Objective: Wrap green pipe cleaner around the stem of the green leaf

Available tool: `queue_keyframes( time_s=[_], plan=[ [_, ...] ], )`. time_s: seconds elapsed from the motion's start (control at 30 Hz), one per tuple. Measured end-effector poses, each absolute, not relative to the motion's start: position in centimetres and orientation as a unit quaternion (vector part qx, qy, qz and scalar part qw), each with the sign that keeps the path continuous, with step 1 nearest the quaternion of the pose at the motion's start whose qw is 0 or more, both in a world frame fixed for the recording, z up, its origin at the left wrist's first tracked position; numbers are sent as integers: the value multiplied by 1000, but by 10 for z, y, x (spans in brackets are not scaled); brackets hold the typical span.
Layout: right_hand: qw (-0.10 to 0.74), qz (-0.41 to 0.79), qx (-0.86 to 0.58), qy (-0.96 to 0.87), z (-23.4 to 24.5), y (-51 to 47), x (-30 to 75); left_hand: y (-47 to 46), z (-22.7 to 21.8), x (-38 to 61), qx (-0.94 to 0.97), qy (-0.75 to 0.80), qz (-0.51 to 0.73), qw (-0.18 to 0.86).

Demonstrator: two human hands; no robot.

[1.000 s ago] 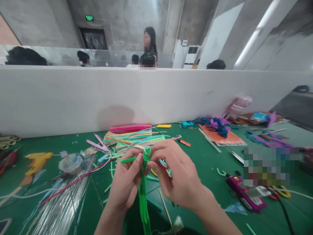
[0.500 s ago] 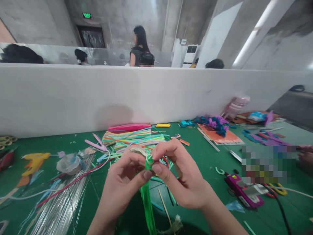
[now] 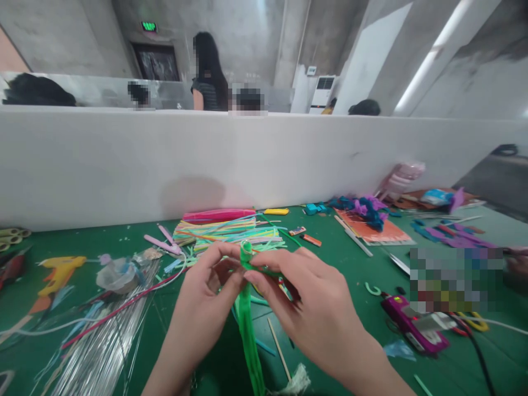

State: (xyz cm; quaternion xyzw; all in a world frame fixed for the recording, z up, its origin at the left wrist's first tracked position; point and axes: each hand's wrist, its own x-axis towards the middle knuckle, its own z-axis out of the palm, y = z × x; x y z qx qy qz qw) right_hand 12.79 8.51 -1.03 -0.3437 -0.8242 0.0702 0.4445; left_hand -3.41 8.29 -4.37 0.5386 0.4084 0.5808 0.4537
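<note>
Both my hands meet over a green table (image 3: 342, 264), pinching the top of an upright bundle of green strips (image 3: 248, 324). The bundle's upper end is a small rolled green coil (image 3: 246, 248) that sticks up between my fingertips. My left hand (image 3: 206, 308) grips the bundle from the left, fingers curled round it. My right hand (image 3: 307, 305) closes on the coil from the right, thumb and forefinger pressed to it. The bundle's lower end hangs down toward me, out of the picture.
Behind my hands lies a stack of coloured straws (image 3: 225, 231). A yellow glue gun (image 3: 58, 269) and clear wrapped rods (image 3: 103, 341) are at the left, a purple glue gun (image 3: 412, 327) at the right. Orange sheets with blue and purple paper scraps (image 3: 367, 212) lie near a white partition (image 3: 165, 159).
My right hand has turned over the coil, its back now facing up. The green coil sits slightly higher between my fingertips. A person behind the partition has walked to the left.
</note>
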Motion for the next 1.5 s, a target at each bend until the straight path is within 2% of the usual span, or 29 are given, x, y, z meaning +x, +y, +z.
queue_keyframes(
  time_s=[0.1,0.2,0.3,0.4,0.5,0.6,0.67,0.73,0.9,1.07,1.23,1.4,1.5],
  plan=[
    [446,42,-358,-820,-6,81,131,86,-43,-29,542,397,575,467],
    [452,123,-350,-811,-8,83,137,88,-46,-29,541,380,560,500],
    [494,208,-299,-790,-20,93,144,90,-49,-33,555,338,533,542],
    [542,228,-274,-761,-33,102,149,92,-51,-33,574,317,523,545],
    [569,157,-269,-761,-37,103,148,90,-48,-27,598,351,557,457],
    [577,48,-263,-772,-32,94,141,82,-44,-19,613,430,601,280],
    [579,29,-280,-765,-27,85,133,74,-43,-14,611,462,617,182],
    [583,55,-310,-749,-25,77,126,68,-43,-10,608,473,624,134],
    [560,132,-351,-739,-29,73,121,69,-51,-7,593,491,621,143],
    [565,270,-323,-709,-35,90,124,79,-57,-15,599,490,614,155],
    [553,409,-305,-659,-40,105,124,86,-52,-23,634,491,593,72],
    [551,452,-298,-636,-38,109,122,86,-49,-23,639,512,574,7],
    [552,463,-298,-626,-36,108,121,87,-51,-24,616,499,605,74]
  ],
)
